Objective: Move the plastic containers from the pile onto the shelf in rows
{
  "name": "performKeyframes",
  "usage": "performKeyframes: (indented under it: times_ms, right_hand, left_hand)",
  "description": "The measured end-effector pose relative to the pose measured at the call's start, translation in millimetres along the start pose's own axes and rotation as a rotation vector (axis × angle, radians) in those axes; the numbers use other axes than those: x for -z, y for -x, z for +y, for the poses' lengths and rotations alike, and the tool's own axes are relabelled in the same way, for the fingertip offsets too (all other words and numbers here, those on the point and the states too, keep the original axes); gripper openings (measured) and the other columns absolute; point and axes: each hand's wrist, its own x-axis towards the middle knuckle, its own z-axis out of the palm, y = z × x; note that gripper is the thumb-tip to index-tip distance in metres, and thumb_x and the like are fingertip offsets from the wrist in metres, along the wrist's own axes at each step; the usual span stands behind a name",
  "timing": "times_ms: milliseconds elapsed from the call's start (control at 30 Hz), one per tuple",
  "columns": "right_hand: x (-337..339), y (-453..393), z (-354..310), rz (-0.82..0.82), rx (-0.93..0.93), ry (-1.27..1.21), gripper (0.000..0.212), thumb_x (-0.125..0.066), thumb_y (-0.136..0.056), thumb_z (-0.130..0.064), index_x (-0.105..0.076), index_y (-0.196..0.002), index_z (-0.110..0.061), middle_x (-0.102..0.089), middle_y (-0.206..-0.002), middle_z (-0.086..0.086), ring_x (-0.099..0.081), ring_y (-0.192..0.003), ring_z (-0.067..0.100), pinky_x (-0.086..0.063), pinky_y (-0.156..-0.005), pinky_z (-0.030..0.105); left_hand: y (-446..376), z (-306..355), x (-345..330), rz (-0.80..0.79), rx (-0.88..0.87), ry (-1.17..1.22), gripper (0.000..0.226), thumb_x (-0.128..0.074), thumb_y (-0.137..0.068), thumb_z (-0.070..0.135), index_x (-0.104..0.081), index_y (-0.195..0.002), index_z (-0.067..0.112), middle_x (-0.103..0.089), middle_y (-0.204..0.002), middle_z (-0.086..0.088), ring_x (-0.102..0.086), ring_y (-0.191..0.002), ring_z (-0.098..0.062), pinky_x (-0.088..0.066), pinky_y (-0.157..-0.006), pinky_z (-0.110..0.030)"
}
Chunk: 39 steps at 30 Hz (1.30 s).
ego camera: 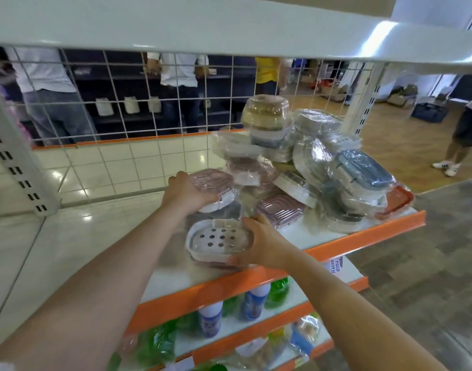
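On the lower orange-edged shelves [256, 341] closest to us, two white-capped bottles [210, 321] stand among green plastic ones, too blurred to count. Up a level, on the white shelf with the orange front lip [336, 246], the right hand [261, 242] curls round the right end of a white oval wrapped container with a perforated insert [218, 241], sitting near the front edge. Just behind, the left hand [188, 192] clamps over a pink-lidded wrapped container [213, 183] at the pile's left side. The pile of plastic-wrapped containers [309, 162] rises at the shelf's right end, too jumbled to count, one orange lid [396, 200] poking out. Behind, a white wire grid [176, 103], glossy cream tiles, wooden floor, and at least four people standing.
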Motion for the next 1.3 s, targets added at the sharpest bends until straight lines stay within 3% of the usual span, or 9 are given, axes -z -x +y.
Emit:
performKeyframes:
  times_ms: [167, 300, 600, 800, 967, 1100, 1200, 1267, 1300]
  right_hand:
    - [2.0, 0.9, -2.7, -0.001, -0.023, -0.057, 0.082, -0.083, -0.067, -0.037, -0.045, -0.135, -0.012, -0.029, -0.131, 0.001, -0.041, -0.123, 0.022, -0.038, -0.101, 0.030]
    - [5.4, 6.2, -2.6, 0.015, -0.026, -0.048, 0.092, -0.082, -0.066, -0.041, -0.038, -0.142, -0.012, -0.028, -0.134, 0.000, -0.041, -0.121, 0.019, -0.037, -0.096, 0.025]
    - [3.3, 16.0, -0.9, 0.078, -0.017, -0.020, 0.085, -0.079, -0.069, -0.045, -0.044, -0.137, -0.010, -0.035, -0.130, 0.005, -0.045, -0.116, 0.021, -0.035, -0.091, 0.023]
    - [-4.0, 19.0, -16.3, 0.172, -0.002, -0.064, 0.084, -0.076, -0.073, -0.047, -0.042, -0.139, -0.009, -0.038, -0.133, 0.005, -0.044, -0.120, 0.020, -0.034, -0.096, 0.023]
    - [-15.7, 11.7, -36.4, 0.194, -0.011, -0.222, 0.053, -0.071, -0.077, -0.048, -0.057, -0.117, -0.015, -0.056, -0.112, 0.000, -0.057, -0.095, 0.014, -0.045, -0.080, 0.024]
    - [-24.6, 11.7, -62.9, 0.121, 0.041, -0.409, 0.024, -0.058, -0.089, -0.044, -0.059, -0.086, -0.020, -0.055, -0.072, -0.012, -0.051, -0.064, 0.001, -0.034, -0.053, 0.009]
    - [-38.3, 9.1, -85.9, 0.056, -0.005, -0.476, 0.051, -0.054, -0.086, -0.057, -0.049, -0.065, -0.011, -0.038, -0.062, -0.003, -0.037, -0.057, 0.009, -0.031, -0.051, 0.012]
    - [-51.7, 4.6, -100.0, 0.006, -0.069, -0.526, 0.083, -0.054, -0.073, -0.075, -0.063, -0.080, 0.007, -0.048, -0.069, 0.003, -0.049, -0.066, 0.017, -0.051, -0.079, 0.029]
    - [-57.8, 2.5, -107.3, -0.007, -0.099, -0.562, 0.094, -0.054, -0.067, -0.080, -0.064, -0.091, 0.011, -0.055, -0.074, 0.005, -0.057, -0.071, 0.021, -0.052, -0.089, 0.042]
  left_hand:
    - [9.3, -3.7, 12.9, 0.036, 0.014, 0.033, 0.081, -0.086, -0.059, 0.042, -0.049, -0.119, 0.003, -0.055, -0.117, -0.012, -0.057, -0.100, -0.027, -0.041, -0.067, -0.029]
    - [20.1, -6.5, 15.5, 0.063, 0.028, 0.063, 0.074, -0.085, -0.064, 0.039, -0.048, -0.118, 0.003, -0.053, -0.115, -0.010, -0.054, -0.094, -0.023, -0.040, -0.066, -0.029]
    - [36.6, -26.5, 34.2, 0.179, 0.120, 0.182, 0.081, -0.083, -0.062, 0.045, -0.049, -0.123, 0.003, -0.055, -0.122, -0.012, -0.057, -0.108, -0.030, -0.051, -0.087, -0.040]
    - [63.6, -56.0, 55.7, 0.328, 0.172, 0.340, 0.071, -0.081, -0.064, 0.045, -0.055, -0.115, 0.004, -0.060, -0.106, -0.003, -0.061, -0.099, -0.025, -0.046, -0.076, -0.029]
    - [85.9, -82.5, 82.4, 0.448, 0.187, 0.409, 0.088, -0.069, -0.036, 0.065, -0.066, -0.106, 0.013, -0.070, -0.096, -0.001, -0.067, -0.086, -0.018, -0.052, -0.071, -0.029]
    - [98.0, -104.7, 102.7, 0.497, 0.180, 0.411, 0.051, -0.082, -0.061, 0.042, -0.067, -0.099, 0.011, -0.067, -0.089, 0.004, -0.062, -0.079, -0.014, -0.042, -0.064, -0.022]
    - [110.0, -122.0, 113.8, 0.491, 0.161, 0.352, 0.034, -0.081, -0.065, 0.038, -0.066, -0.090, 0.020, -0.064, -0.083, 0.006, -0.059, -0.080, -0.015, -0.039, -0.068, -0.023]
    - [115.2, -137.9, 121.3, 0.474, 0.146, 0.312, 0.049, -0.078, -0.055, 0.050, -0.070, -0.093, 0.019, -0.069, -0.087, 0.002, -0.065, -0.085, -0.017, -0.042, -0.068, -0.023]
    - [119.1, -144.2, 125.2, 0.468, 0.153, 0.305, 0.054, -0.079, -0.054, 0.050, -0.071, -0.096, 0.017, -0.070, -0.088, 0.000, -0.066, -0.085, -0.018, -0.043, -0.066, -0.023]
